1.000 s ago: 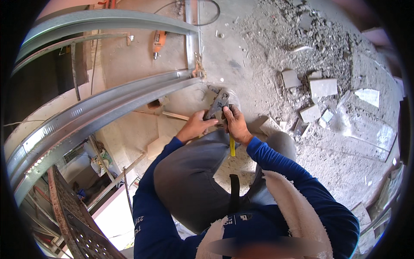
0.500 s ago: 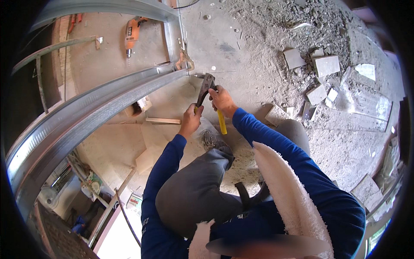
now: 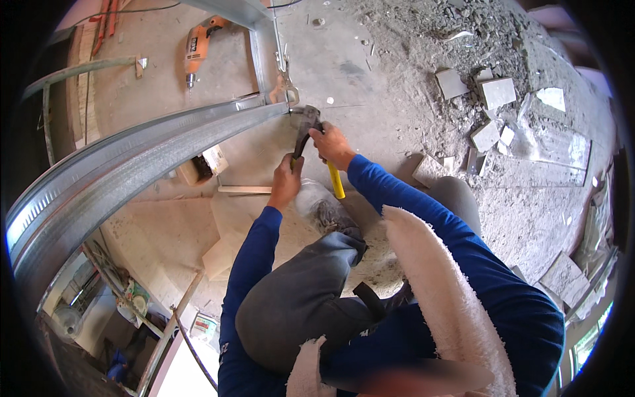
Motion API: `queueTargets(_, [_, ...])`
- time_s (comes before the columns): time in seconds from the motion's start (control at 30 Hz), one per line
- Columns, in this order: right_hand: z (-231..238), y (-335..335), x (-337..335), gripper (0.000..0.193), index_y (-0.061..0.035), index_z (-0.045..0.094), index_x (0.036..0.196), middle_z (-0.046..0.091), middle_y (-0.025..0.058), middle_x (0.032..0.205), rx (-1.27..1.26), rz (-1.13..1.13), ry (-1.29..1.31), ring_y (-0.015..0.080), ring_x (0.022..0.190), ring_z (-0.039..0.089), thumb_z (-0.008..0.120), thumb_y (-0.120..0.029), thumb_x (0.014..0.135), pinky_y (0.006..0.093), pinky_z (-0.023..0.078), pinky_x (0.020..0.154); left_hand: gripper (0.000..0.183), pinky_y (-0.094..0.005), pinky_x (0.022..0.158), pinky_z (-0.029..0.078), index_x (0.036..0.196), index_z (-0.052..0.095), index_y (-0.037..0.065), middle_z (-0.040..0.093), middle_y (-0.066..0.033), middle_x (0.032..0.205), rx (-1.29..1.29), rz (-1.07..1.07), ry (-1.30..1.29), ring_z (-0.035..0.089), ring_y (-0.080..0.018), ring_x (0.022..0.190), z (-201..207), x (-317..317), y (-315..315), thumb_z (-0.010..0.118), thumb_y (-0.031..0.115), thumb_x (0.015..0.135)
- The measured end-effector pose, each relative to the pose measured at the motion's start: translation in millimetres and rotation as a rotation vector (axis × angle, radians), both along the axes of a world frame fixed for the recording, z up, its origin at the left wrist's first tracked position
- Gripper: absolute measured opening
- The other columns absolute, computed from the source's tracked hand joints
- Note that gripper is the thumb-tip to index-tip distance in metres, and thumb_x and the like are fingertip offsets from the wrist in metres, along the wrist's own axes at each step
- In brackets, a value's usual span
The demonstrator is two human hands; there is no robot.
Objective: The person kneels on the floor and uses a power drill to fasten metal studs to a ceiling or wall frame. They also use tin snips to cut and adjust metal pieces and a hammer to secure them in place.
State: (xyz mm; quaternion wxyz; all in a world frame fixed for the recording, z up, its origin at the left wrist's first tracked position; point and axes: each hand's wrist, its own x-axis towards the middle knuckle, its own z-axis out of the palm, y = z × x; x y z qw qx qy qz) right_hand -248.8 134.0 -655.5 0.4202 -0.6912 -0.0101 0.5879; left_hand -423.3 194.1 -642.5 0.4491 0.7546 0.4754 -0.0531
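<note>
Both my hands grip a snips-like tool (image 3: 307,120) with a grey metal head and yellow-and-black handles. My left hand (image 3: 286,182) is closed round one handle end. My right hand (image 3: 335,147) is closed round the other side, close under the head, and a yellow handle end (image 3: 337,182) sticks out below it. The tool's head is at the end of a long galvanized steel channel (image 3: 169,147); whether it bites the metal I cannot make out. A locking clamp (image 3: 283,87) sits at the corner where this channel meets another steel member (image 3: 264,53).
An orange drill (image 3: 198,53) lies on the floor inside the frame. Rubble (image 3: 423,40) and broken tiles (image 3: 497,92) cover the right side. A small open box (image 3: 195,171) and a wooden strip (image 3: 245,190) lie beneath the channel. My shoe (image 3: 334,218) is below my hands.
The tool's head has moved left to the channel's end, and both hands have shifted slightly left with it. My grip looks the same, and the view has shifted a little.
</note>
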Motion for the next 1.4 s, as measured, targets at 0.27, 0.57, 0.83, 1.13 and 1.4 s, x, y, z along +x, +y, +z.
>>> queueTargets(0.27, [8.4,3.4,40.5,0.031,0.0047,0.058,0.096,0.062,0.0135,0.076,0.066,0.178,0.206,0.0223,0.057,0.063,0.063,-0.026,0.097,0.0389,0.052,0.047,0.041,-0.0574,0.073,0.048,0.091,0.059,0.001,0.067,-0.0279,0.087,0.222,-0.043,0.295,0.063,-0.0508,0.087,22.4,18.9,-6.8,0.052,0.039,0.103])
queueTargets(0.57, [13.1,-0.6,28.7,0.038,-0.0029,0.051,0.107,0.058,0.0083,0.079,0.064,0.075,0.233,0.0180,0.055,0.056,0.056,-0.040,0.101,0.0370,0.048,0.047,0.040,-0.0568,0.075,0.051,0.092,0.061,0.004,0.070,-0.0252,0.084,0.267,0.064,0.333,0.066,-0.0484,0.084,12.4,16.3,-17.4,0.057,0.043,0.099])
queueTargets(0.83, [-19.6,20.1,-19.3,0.045,-0.0051,0.051,0.102,0.053,0.0044,0.068,0.026,-0.063,0.058,0.0166,0.048,0.052,0.057,-0.049,0.100,0.0347,0.044,0.041,0.053,-0.0410,0.099,0.046,0.121,0.058,-0.003,0.062,-0.0154,0.115,0.385,0.618,-0.392,0.059,-0.0284,0.113,86.2,-17.7,82.9,0.082,0.020,0.080])
queueTargets(1.13, [-11.2,24.2,-27.1,0.039,-0.0109,0.048,0.101,0.045,-0.0005,0.067,-0.063,-0.177,0.067,0.0125,0.049,0.043,0.058,-0.049,0.100,0.0322,0.039,0.043,0.079,-0.0397,0.103,0.045,0.127,0.046,-0.005,0.055,-0.0191,0.125,0.272,0.254,-0.863,0.054,-0.0258,0.118,131.2,54.4,101.9,0.092,0.024,0.070])
queueTargets(1.4, [-2.5,24.9,-29.8,0.046,-0.0045,0.052,0.097,0.050,0.0038,0.069,-0.120,-0.062,-0.078,0.0160,0.055,0.048,0.055,-0.050,0.101,0.0354,0.041,0.045,0.091,-0.0413,0.108,0.042,0.132,0.034,-0.009,0.046,-0.0210,0.132,0.531,0.368,-0.678,0.048,-0.0276,0.122,129.5,75.6,88.6,0.094,0.018,0.069])
